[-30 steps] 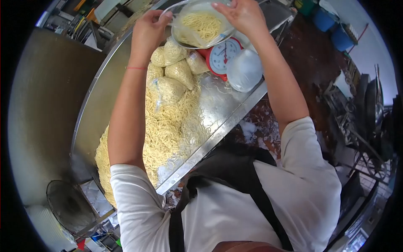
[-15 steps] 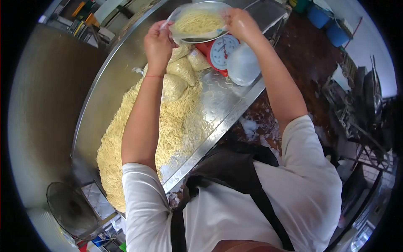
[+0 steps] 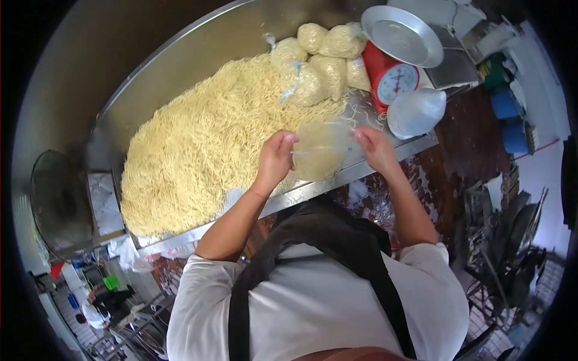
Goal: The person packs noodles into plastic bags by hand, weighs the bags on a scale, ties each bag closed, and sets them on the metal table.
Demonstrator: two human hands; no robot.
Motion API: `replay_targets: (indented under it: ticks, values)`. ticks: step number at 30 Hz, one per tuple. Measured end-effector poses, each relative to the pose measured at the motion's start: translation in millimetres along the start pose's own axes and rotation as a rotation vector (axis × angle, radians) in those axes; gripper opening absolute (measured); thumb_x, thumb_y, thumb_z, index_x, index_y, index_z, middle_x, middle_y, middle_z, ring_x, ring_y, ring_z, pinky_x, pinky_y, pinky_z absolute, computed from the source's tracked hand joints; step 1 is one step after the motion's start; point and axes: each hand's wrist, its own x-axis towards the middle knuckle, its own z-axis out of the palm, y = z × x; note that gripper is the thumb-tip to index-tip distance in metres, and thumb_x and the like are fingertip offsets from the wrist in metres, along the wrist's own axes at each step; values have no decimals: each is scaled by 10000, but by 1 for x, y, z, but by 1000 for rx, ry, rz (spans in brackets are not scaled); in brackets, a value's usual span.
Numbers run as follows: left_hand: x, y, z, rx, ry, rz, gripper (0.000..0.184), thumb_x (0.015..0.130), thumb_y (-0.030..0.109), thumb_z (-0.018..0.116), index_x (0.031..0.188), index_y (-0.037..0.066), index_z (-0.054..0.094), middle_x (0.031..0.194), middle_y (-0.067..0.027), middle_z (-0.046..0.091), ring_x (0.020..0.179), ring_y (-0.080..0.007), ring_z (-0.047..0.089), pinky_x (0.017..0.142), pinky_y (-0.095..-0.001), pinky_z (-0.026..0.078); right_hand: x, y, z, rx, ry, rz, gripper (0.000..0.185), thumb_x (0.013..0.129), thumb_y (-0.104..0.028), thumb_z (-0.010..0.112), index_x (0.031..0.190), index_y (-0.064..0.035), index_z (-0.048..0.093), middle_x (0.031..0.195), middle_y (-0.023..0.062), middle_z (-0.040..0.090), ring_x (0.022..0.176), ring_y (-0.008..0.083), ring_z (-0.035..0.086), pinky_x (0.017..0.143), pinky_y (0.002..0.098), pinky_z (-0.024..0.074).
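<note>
A clear plastic bag of noodles [image 3: 320,157] hangs between my two hands, over the front rim of the steel trough. My left hand [image 3: 277,157] is closed on the bag's left side. Fingers of my right hand [image 3: 376,149] pinch its right side. Left of my hands, a large heap of loose yellow noodles [image 3: 192,144] spreads over the trough. Beyond them are several filled noodle bags [image 3: 330,69], grouped together. A red dial scale [image 3: 379,66] stands to the right of these, with a round metal pan [image 3: 415,39] on top.
A bulky translucent plastic bag [image 3: 416,113] lies by the scale near the trough's front rim [image 3: 313,191]. A round fan-like object [image 3: 60,201] stands at the left. Another person [image 3: 94,314] is far off at lower left. Metal racks and blue bins [image 3: 506,105] are at right.
The noodle bag has come off the scale's pan and down toward my body, held in both hands. My arms have drawn in, and the view has shifted.
</note>
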Motion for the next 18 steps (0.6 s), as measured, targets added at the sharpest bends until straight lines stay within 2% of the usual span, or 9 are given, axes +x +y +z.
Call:
replay_targets:
  ticks: [3, 6, 9, 10, 12, 13, 14, 16, 18]
  values:
    - [-14, -19, -33, -186, 39, -26, 226, 1033, 214, 492, 966, 31, 606, 605, 10, 463, 473, -62, 456, 430, -236, 430, -21, 8, 20, 388, 14, 80, 298, 907, -179, 649, 1162, -25, 652, 1055, 109, 691, 1048, 275, 627, 864, 392, 489]
    - [-15, -17, -31, 59, 48, 38, 232, 1030, 218, 498, 949, 33, 611, 620, 8, 483, 481, -58, 471, 428, -229, 425, -22, 39, 95, 188, 277, -222, 432, 765, -120, 765, 1168, -29, 639, 1144, 109, 659, 1141, 312, 573, 901, 460, 442]
    - [-9, -7, -12, 302, -120, 390, 218, 992, 201, 559, 1088, 20, 634, 789, -83, 650, 701, -200, 635, 666, -322, 536, 0, 27, 139, -318, -200, -600, 424, 750, -123, 749, 1150, -32, 642, 1118, 155, 673, 1148, 322, 598, 918, 442, 462]
    - [-10, -1, -9, 333, -168, 511, 236, 981, 199, 576, 1117, 16, 636, 835, -108, 679, 768, -237, 664, 736, -346, 553, -1, 15, 152, -164, -164, -423, 399, 764, -125, 731, 1142, -31, 644, 1068, 164, 680, 1092, 324, 621, 890, 433, 477]
    - [2, -25, -9, 441, 201, 685, 244, 959, 190, 589, 1126, 20, 643, 888, -151, 682, 836, -301, 656, 801, -383, 520, 9, -8, 168, 130, -70, -77, 350, 793, -129, 696, 1124, -30, 647, 967, 182, 692, 979, 329, 669, 835, 414, 509]
    - [4, -45, -8, 429, 253, 707, 256, 954, 192, 592, 1132, 14, 638, 909, -166, 681, 857, -322, 652, 820, -395, 509, 16, 0, 182, 415, 47, -147, 277, 842, -153, 676, 1081, -14, 657, 831, 170, 698, 814, 332, 693, 738, 411, 528]
    - [7, -65, -8, 417, 304, 728, 267, 949, 194, 595, 1137, 9, 634, 931, -181, 681, 879, -342, 648, 840, -407, 498, 22, -6, 179, 412, -50, -132, 320, 848, -178, 689, 1121, -19, 641, 908, 177, 694, 871, 329, 684, 773, 400, 524]
    - [8, -100, -8, 294, 155, 590, 294, 953, 207, 587, 1144, -15, 613, 949, -189, 673, 886, -347, 644, 844, -412, 492, 28, -36, 158, 404, -253, -92, 411, 859, -229, 717, 1201, -28, 609, 1062, 191, 684, 985, 325, 666, 843, 378, 517]
    - [13, -119, -8, 224, 44, 325, 302, 962, 210, 570, 1140, -32, 596, 934, -176, 662, 870, -327, 642, 825, -406, 496, 20, -57, 130, 356, -120, -211, 573, 825, -255, 749, 1292, -5, 529, 1222, 222, 602, 1120, 355, 596, 959, 394, 461]
